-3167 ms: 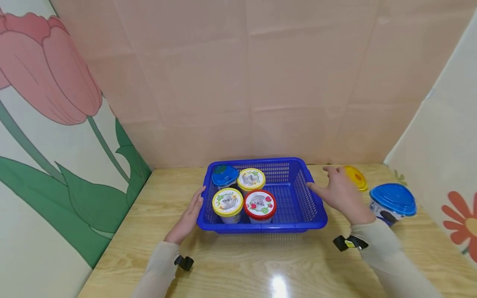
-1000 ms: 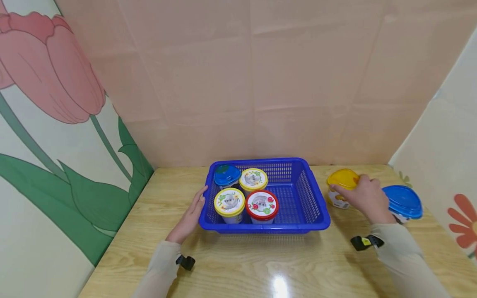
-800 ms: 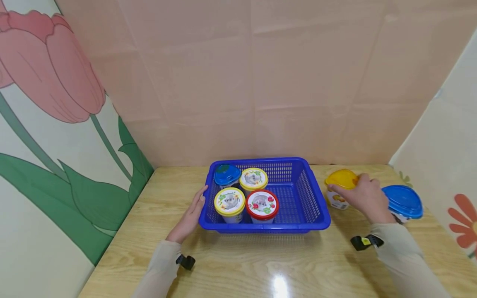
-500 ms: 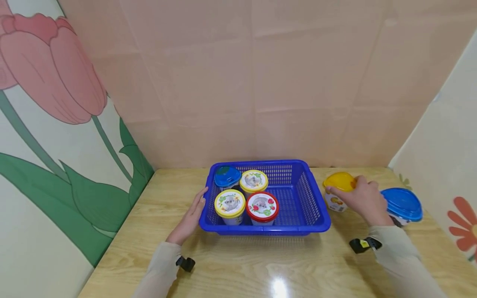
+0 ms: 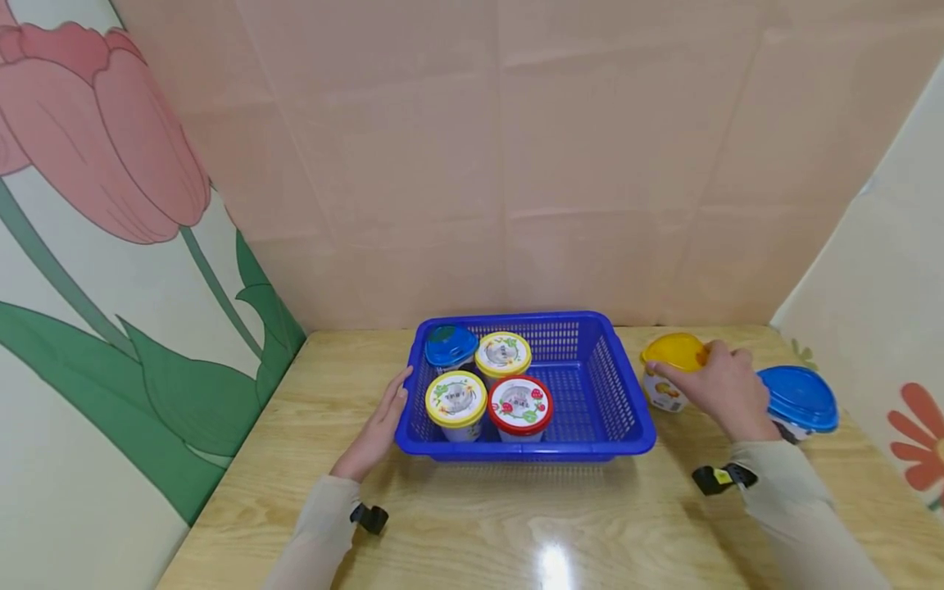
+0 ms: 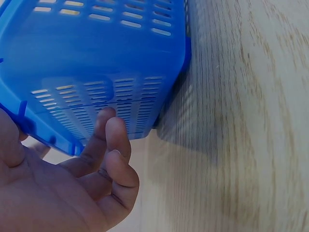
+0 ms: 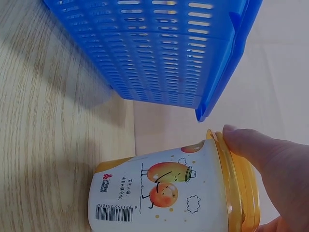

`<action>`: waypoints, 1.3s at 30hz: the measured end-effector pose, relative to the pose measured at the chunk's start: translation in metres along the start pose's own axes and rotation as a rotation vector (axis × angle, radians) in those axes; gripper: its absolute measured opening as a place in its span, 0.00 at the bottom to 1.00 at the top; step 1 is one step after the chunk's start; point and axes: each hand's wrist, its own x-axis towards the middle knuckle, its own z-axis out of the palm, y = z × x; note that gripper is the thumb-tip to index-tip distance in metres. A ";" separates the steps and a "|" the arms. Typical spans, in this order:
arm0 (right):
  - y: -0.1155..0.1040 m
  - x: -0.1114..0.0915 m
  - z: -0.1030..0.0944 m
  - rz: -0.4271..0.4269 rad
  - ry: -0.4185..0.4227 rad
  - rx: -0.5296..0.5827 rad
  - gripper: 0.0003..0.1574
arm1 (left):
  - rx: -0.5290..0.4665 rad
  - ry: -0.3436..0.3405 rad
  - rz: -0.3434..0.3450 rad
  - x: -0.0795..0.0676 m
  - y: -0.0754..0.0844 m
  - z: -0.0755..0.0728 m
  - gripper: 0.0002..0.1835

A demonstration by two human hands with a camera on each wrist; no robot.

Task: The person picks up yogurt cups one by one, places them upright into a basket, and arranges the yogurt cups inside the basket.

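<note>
My right hand (image 5: 726, 392) grips a yogurt tub (image 5: 664, 385) by its yellow lid, thumb on the side facing the basket, other fingers partly hidden. In the right wrist view the tub (image 7: 164, 193) shows cartoon fruit and a barcode. It is upright, just right of the blue plastic basket (image 5: 564, 449). My left hand (image 5: 376, 430) rests along the basket's left rim; in the left wrist view its relaxed fingers (image 6: 118, 140) lie beside the slotted wall. Inside the basket's left half stand two yellow-rimmed tubs (image 5: 456, 399), a red-rimmed tub (image 5: 520, 404) and a blue-lidded one (image 5: 450, 346).
Another blue-lidded tub (image 5: 798, 400) stands right of my right hand, partly hidden by it. The wooden table (image 5: 472, 524) meets a pinkish covered wall (image 5: 501, 164) at the back. A tulip panel (image 5: 111, 164) stands at the left, a flower-printed one (image 5: 878, 328) at the right.
My right hand, earlier beside the basket's right rim with nothing in it, has taken hold of the yellow-lidded tub. The tub has shifted left, closer to the basket. My left hand has stayed put.
</note>
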 end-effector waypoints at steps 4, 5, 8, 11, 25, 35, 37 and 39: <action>-0.001 0.000 -0.001 -0.003 0.006 0.002 0.76 | 0.001 -0.005 0.004 0.000 0.000 0.000 0.27; -0.001 0.000 -0.001 -0.004 0.008 0.002 0.75 | 0.001 -0.006 0.002 0.000 0.001 0.000 0.27; 0.000 0.000 -0.001 -0.004 0.013 0.002 0.75 | 0.000 -0.009 -0.002 0.000 0.001 0.000 0.27; 0.000 -0.001 -0.001 -0.008 0.023 0.001 0.74 | -0.005 -0.011 -0.003 -0.001 0.001 0.000 0.27; -0.004 -0.003 -0.008 -0.009 0.065 -0.013 0.74 | -0.015 -0.011 0.011 0.000 0.000 0.000 0.27; -0.011 -0.004 -0.014 -0.019 0.082 -0.020 0.75 | -0.018 -0.016 0.015 -0.002 -0.001 0.001 0.27; -0.013 -0.004 -0.016 -0.022 0.091 -0.017 0.75 | -0.025 -0.017 0.014 -0.001 0.000 0.001 0.27; -0.014 -0.003 -0.018 -0.027 0.103 -0.014 0.75 | -0.029 -0.017 0.012 -0.001 0.001 0.000 0.27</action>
